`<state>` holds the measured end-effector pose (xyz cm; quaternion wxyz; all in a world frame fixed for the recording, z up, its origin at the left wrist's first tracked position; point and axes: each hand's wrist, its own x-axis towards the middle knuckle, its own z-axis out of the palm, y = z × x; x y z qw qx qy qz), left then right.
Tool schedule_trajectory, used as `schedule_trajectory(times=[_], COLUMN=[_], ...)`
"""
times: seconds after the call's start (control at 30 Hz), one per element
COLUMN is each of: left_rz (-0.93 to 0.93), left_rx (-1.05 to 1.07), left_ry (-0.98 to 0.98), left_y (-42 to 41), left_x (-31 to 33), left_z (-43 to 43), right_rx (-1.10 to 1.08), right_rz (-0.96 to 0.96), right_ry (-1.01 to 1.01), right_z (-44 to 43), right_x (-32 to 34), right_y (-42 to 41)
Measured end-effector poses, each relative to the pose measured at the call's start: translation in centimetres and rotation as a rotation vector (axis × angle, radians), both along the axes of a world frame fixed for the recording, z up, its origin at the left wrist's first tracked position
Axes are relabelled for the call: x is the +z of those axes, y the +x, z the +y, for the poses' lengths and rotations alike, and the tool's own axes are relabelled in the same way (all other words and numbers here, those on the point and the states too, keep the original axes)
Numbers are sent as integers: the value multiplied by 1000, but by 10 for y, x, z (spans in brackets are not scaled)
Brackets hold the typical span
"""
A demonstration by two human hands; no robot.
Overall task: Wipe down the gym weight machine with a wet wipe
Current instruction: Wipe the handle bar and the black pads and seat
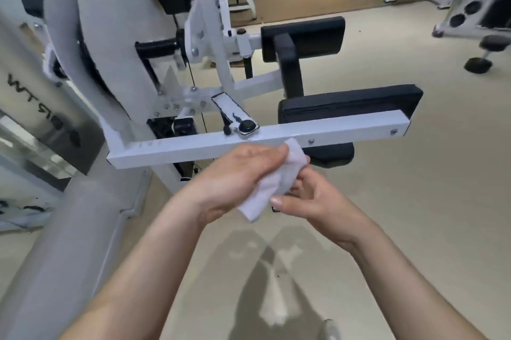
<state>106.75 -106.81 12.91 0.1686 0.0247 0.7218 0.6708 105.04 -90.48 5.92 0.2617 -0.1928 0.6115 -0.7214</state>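
grip: my left hand (237,173) wraps the wet wipe (272,187), my right hand (307,195) pinches its lower edge | wipe: just below the white bar (345,129), apart from it | do well: refold to a clean face, then press flat along the bar, I judge.

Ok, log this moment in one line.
left hand: holds wet wipe | right hand: pinches wet wipe | white bar: just beyond hands

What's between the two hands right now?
The white wipe, held by left hand and right hand; seen in the head view, near the white bar.
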Motion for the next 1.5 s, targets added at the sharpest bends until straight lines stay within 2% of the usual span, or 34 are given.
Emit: schedule_trajectory(times=[0.1, 0.2, 0.3, 0.37, 0.4, 0.47, 0.53, 0.57, 0.67, 0.73, 0.83, 0.9, 1.0, 1.1, 1.2, 1.3, 1.4, 1.5], left_rz=[185, 314, 212, 162, 164, 164, 165, 172, 234, 296, 324, 295, 225, 242, 299, 303, 196, -4], left_rx=[143, 374, 519, 539, 543, 546, 601, 635, 713, 744, 753, 729, 649, 612, 579, 510, 486, 635], left_ry=[-127, -138, 49, 67, 54, 36, -3, -43, -78, -57, -37, -21, 26, -15, -146, -262, -383, -356], left_y=[-44, -89, -116, -136, -146, -171, -200, -215, -260, -291, -339, -369, -410, -443, -468, -496, -538, -577], left_x=[6, 2, -17, -37, -46, -60, -64, -64, -57, -53, -45, -38, -30, -30, -32, -34, -53, -86], left_z=[42, 77, 103, 133, 147, 171, 186, 192, 200, 199, 192, 185, 176, 169, 171, 189, 209, 229], right_rx=[-77, -216, -313, -413, -460, -589, -723, -795, -944, -932, -864, -788, -607, -561, -539, -435, -317, -158], right_rz=[67, -68, -320, -447, -475, -455, -351, -257, 179, 355, 367, 244, -66, -147, -2, 283, 652, 899], right_ry=[82, 51, -246, -416, -433, -350, -194, -77, 323, 399, 530, 491, 206, 163, 292, 433, 637, 727], right_z=[53, 120, 160, 180, 186, 195, 200, 201, 204, 202, 201, 201, 202, 202, 202, 211, 227, 245], right_x=[2, -5, -4, 1, 3, 5, 9, 11, 18, 23, 30, 33, 32, 20, 12, 16, 6, -13], right_y=[-41, -79, -106, -129, -141, -166, -194, -209, -263, -299, -355, -389, -438, -479, -511, -555, -616, -683])
